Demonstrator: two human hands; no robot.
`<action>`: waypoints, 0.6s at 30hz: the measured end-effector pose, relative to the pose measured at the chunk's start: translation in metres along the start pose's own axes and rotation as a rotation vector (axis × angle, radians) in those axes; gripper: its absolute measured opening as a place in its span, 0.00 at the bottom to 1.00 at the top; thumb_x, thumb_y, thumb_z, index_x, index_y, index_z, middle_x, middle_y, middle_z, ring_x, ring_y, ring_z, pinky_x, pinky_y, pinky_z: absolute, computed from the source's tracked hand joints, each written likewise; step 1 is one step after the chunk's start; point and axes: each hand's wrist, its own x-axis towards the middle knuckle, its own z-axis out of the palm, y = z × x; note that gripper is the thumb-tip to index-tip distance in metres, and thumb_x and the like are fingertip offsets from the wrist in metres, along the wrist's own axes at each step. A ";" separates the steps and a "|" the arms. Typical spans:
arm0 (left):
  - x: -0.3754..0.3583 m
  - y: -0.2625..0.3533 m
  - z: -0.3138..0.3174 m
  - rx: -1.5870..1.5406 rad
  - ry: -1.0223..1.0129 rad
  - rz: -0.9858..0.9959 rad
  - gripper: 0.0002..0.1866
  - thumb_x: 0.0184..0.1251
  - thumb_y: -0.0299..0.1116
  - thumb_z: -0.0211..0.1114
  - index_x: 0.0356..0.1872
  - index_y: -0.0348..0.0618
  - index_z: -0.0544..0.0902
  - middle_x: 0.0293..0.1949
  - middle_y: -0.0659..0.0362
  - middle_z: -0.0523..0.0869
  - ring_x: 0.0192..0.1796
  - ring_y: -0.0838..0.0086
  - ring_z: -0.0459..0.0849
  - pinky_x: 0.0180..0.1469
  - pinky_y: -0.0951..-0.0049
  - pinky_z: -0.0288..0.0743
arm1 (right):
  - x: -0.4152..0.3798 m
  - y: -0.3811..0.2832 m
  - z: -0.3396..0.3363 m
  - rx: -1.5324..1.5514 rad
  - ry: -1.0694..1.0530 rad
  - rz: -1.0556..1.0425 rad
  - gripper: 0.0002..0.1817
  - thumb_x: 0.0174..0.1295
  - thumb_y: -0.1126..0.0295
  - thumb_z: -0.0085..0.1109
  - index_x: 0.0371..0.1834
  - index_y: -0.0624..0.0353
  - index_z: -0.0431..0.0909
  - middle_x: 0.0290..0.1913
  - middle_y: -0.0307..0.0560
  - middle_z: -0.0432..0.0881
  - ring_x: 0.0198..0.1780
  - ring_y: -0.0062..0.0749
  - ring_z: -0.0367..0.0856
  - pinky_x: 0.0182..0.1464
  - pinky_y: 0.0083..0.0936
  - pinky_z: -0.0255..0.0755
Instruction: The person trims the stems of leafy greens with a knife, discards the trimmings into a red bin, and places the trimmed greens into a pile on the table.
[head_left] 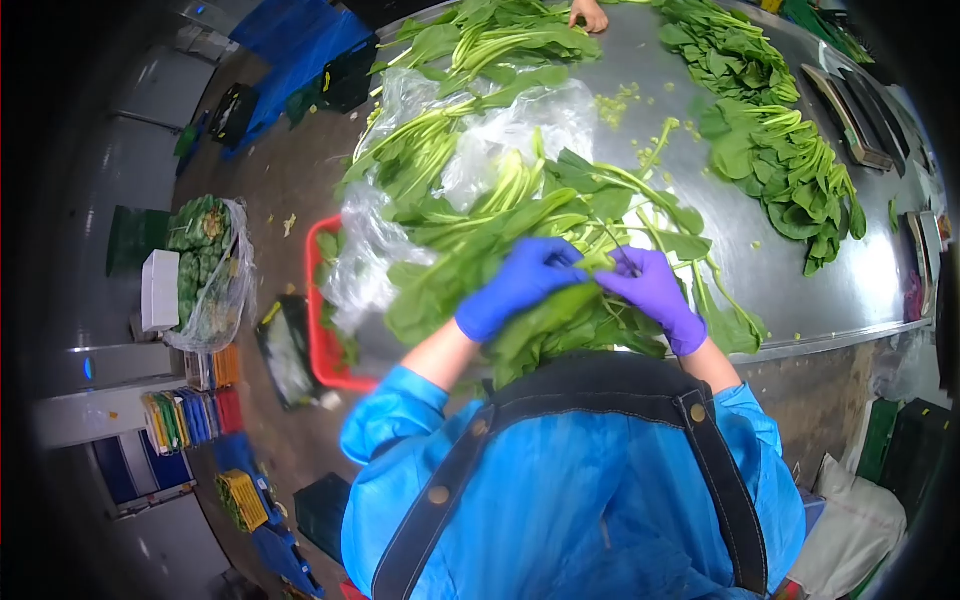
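My left hand (522,287), in a blue glove, is closed on a bunch of leafy greens (560,322) just in front of my apron. Close beside it, my right hand (655,292) in a purple glove pinches the same greens, its fingertips nearly meeting the left ones. The exact stem or leaf between the fingertips is partly hidden. A loose heap of long-stemmed greens (520,190) spreads around both hands on the metal table (690,170). Clear plastic (530,125) lies crumpled among the stems beyond my left hand.
Neat rows of bundled greens (795,165) lie along the table's right side. A red crate (325,345) stands at the left edge. Another person's hand (589,15) rests at the far end. Bagged greens (205,265) stand on the left, and a white sack (850,520) lies at lower right.
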 end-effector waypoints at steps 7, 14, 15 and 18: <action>-0.035 0.016 -0.029 0.540 -0.127 -0.195 0.22 0.51 0.41 0.72 0.44 0.37 0.81 0.39 0.54 0.84 0.40 0.70 0.83 0.45 0.73 0.76 | -0.002 -0.009 -0.045 0.220 0.037 0.201 0.11 0.51 0.64 0.67 0.32 0.58 0.80 0.21 0.34 0.76 0.20 0.13 0.71 0.23 0.11 0.62; -0.007 0.004 0.005 0.086 -0.140 0.123 0.37 0.53 0.41 0.70 0.64 0.42 0.66 0.59 0.51 0.74 0.60 0.64 0.73 0.61 0.68 0.66 | -0.008 -0.037 0.004 0.146 -0.135 0.101 0.17 0.55 0.64 0.64 0.47 0.57 0.80 0.29 0.32 0.78 0.24 0.08 0.68 0.23 0.09 0.61; 0.002 0.006 0.004 -0.138 -0.251 -0.045 0.35 0.54 0.40 0.69 0.64 0.42 0.68 0.54 0.54 0.78 0.51 0.67 0.76 0.54 0.70 0.70 | -0.008 -0.040 0.002 0.139 -0.134 0.090 0.17 0.55 0.64 0.64 0.47 0.57 0.80 0.29 0.32 0.78 0.24 0.08 0.68 0.23 0.09 0.61; 0.036 0.000 -0.014 -0.286 -0.249 -0.182 0.25 0.58 0.37 0.65 0.58 0.43 0.74 0.36 0.65 0.82 0.30 0.78 0.75 0.35 0.77 0.72 | -0.002 -0.036 -0.008 0.266 0.064 0.077 0.18 0.62 0.61 0.55 0.52 0.58 0.77 0.31 0.36 0.81 0.20 0.09 0.65 0.20 0.09 0.60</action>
